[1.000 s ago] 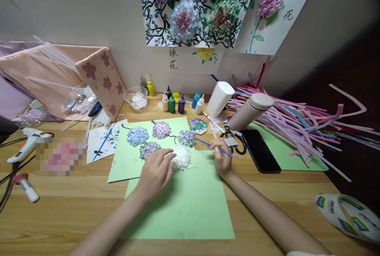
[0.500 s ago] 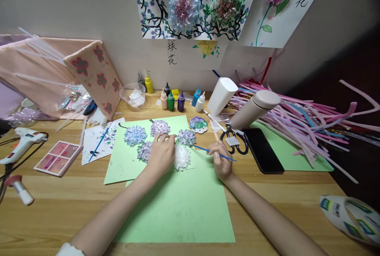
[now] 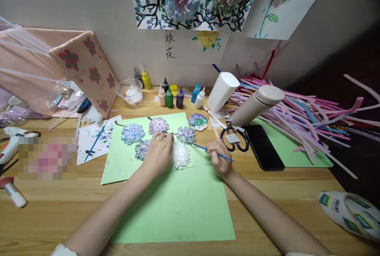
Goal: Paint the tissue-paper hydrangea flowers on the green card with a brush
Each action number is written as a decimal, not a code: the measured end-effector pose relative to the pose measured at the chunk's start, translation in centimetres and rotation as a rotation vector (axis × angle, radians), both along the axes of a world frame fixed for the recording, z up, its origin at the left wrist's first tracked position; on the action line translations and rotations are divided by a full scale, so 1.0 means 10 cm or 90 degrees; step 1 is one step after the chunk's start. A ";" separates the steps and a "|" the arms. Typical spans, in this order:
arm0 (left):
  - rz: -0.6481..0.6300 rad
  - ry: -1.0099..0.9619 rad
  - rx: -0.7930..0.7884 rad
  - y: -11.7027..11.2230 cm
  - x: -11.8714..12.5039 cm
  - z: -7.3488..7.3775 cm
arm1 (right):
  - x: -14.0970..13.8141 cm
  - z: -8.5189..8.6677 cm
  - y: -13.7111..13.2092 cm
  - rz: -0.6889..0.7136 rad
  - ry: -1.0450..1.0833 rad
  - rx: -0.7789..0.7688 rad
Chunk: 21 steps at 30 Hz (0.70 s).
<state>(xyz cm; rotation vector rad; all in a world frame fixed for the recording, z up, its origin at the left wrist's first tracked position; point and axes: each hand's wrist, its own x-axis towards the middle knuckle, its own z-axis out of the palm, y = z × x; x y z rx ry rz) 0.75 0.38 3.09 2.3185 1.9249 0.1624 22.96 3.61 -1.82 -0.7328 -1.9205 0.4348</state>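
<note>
My right hand [image 3: 220,157] grips a thin blue paintbrush [image 3: 199,146], its tip end pointing left, just right of a white tissue-like flower [image 3: 181,155]. Curled at that flower's left edge, my left hand [image 3: 161,151] hides its own thumb and holds the flower in place. Around it on a green sheet [image 3: 118,170] lie a blue flower [image 3: 132,134], a pink-purple flower [image 3: 158,125], a grey-purple flower [image 3: 186,134] and another purple flower [image 3: 142,149], partly covered by my hand. A small palette [image 3: 198,121] with purple and green paint sits behind the brush.
Several paint bottles [image 3: 169,97] stand along the wall near a clear bowl [image 3: 130,92]. On the right are scissors [image 3: 234,139], a phone [image 3: 263,147], a tumbler [image 3: 258,103], a tape roll [image 3: 350,214] and fuzzy stems [image 3: 297,117]. A glue gun [image 3: 12,143] lies far left.
The view has shifted slightly, so the wall pictures sit higher. Both hands keep nearly the same places, with the paintbrush still in the right one beside the white flower.
</note>
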 end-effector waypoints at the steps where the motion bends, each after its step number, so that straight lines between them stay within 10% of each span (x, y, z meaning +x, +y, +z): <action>1: 0.000 0.001 -0.005 0.00 0.00 0.00 | 0.00 0.00 0.00 -0.004 0.007 0.001; 21: 0.004 0.015 -0.076 0.00 0.01 0.07 | -0.09 0.00 0.01 0.013 -0.083 -0.017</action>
